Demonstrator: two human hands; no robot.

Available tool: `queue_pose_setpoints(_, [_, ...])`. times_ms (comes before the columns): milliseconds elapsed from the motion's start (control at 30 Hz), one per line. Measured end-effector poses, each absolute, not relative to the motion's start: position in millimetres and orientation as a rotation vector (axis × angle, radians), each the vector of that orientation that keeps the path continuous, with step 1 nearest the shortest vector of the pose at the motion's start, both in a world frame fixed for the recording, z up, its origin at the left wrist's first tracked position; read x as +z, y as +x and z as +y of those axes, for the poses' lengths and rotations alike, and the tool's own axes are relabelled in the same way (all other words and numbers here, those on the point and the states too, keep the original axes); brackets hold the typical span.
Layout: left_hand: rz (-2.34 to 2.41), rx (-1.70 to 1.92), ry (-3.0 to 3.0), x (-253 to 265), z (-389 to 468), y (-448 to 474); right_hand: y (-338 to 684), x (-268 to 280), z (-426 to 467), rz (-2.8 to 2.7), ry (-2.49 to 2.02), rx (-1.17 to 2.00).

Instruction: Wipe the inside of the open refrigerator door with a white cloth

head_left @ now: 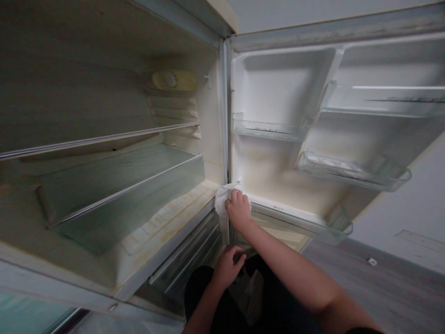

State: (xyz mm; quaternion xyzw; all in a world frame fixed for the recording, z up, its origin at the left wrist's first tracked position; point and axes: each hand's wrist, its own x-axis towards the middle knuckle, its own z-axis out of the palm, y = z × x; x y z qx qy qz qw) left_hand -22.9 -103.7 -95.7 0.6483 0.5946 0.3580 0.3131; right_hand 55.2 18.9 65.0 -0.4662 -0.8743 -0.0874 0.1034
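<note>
Pressing a white cloth (221,198) against the hinge corner of the fridge (114,260), I am keeping my right hand (238,209) closed around it, knuckles up. The cloth is sitting at the seam where the cabinet floor is meeting the open door (278,171), just above the door's bottom rack (333,227). My left hand (226,266) is resting lower, by my dark trousers (208,297), fingers curled loosely and gripping nothing I can make out. Glass shelves (121,185) are standing bare to the left, and a yellowed dial (174,80) is showing on the inner wall.
</note>
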Motion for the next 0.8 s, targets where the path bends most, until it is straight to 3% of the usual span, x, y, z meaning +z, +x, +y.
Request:
queue_pose_setpoints(333, [1.478, 1.142, 1.788, -55.2, -94.7, -42.3, 145.8, 56.7, -8.9, -2.403, -1.574, -0.445])
queue_pose_setpoints(633, [1.353, 1.562, 2.392, 17.3, -34.3, -16.9, 281.8, 55.4, -48.5, -2.184, -1.901, -0.571])
queue_pose_setpoints(800, [1.313, 1.339, 2.847, 34.9, 15.4, 0.7, 350.7, 53.2, -53.8, -2.191, -1.798, -0.42])
